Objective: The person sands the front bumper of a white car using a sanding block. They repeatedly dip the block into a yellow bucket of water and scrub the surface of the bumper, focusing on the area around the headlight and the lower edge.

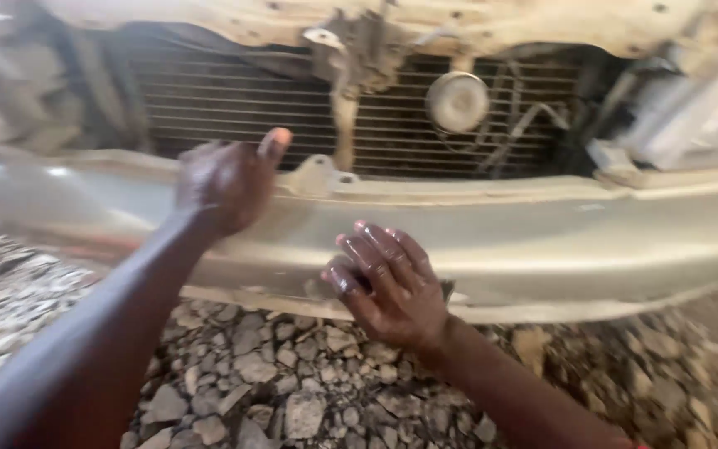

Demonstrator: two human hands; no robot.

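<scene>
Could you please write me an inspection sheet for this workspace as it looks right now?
Surface: gravel ground of loose grey stones under the vehicle front.
Job's things: pale metal crossbar spanning the front; finned radiator grid behind it; round horn mounted in front of the grid.
Clutter: nothing seen beyond the stones.
Hands: left hand raised at the crossbar's top edge, blurred; right hand flat against the crossbar's face; both empty.
Cables: thin lines run beside the horn; too blurred to tell which kind.
Surroundings: worn cream body panel above.

2 hands [230, 179] [388, 287], 1 bumper beam [542, 241], 1 round horn [457, 101], 1 radiator grille [226, 100].
</scene>
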